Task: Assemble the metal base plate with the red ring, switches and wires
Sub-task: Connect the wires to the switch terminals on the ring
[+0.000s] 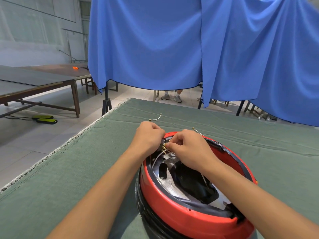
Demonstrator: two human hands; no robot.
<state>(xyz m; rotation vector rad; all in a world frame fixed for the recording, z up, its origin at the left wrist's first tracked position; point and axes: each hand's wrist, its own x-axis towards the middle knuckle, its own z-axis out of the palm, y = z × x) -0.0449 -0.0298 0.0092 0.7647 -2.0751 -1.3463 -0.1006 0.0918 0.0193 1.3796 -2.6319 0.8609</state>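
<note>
I think the job is partly done. The red ring (pixel 174 211) already sits around the shiny metal base plate (pixel 174 185), and a white wire (pixel 158 156) is already joined at the gold connectors (pixel 163 147) on the far side. Two more short wires are left to fit: one loose wire (pixel 155 118) lies on the green desk (pixel 86 161) well past my hands, and another wire end (pixel 197 131) pokes out just behind my right hand.

The whole round thing sits on the desk right in front of me, and both my hands are over its far edge. My right hand (pixel 188 150) pinches a small gold wire end with thumb and finger, right at the connectors. My left hand (pixel 148 137) is curled up tight beside them, touching the rim, but I cannot tell what it holds, if anything. I guess I am screwing this wire end on.
</note>
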